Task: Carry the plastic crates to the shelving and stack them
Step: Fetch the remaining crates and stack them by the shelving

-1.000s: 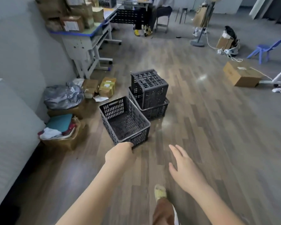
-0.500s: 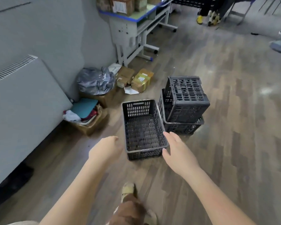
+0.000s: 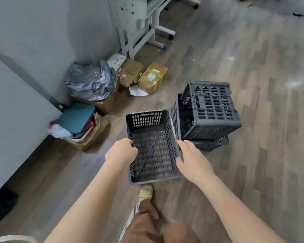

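An empty dark grey plastic crate (image 3: pixel 153 146) stands open side up on the wooden floor just ahead of my foot. My left hand (image 3: pixel 120 152) has its fingers curled over the crate's left rim. My right hand (image 3: pixel 193 158) lies against the right rim with fairly straight fingers, and its thumb is near the edge. Right of this crate, an upside-down crate (image 3: pixel 212 106) sits tilted on top of another crate (image 3: pixel 211 145), which is mostly hidden below it.
Along the left wall lie a grey plastic bag (image 3: pixel 90 79), cardboard boxes (image 3: pixel 152 78) and an open box of cloth items (image 3: pixel 77 125). A white panel (image 3: pixel 16 111) leans at the left. A table's metal legs (image 3: pixel 130 23) stand behind. My sandalled foot (image 3: pixel 146 192) is below the crate.
I have stepped closer and looked down. Both hands have moved forward from in front of the near crate to its two long sides, and the left now curls over the rim.
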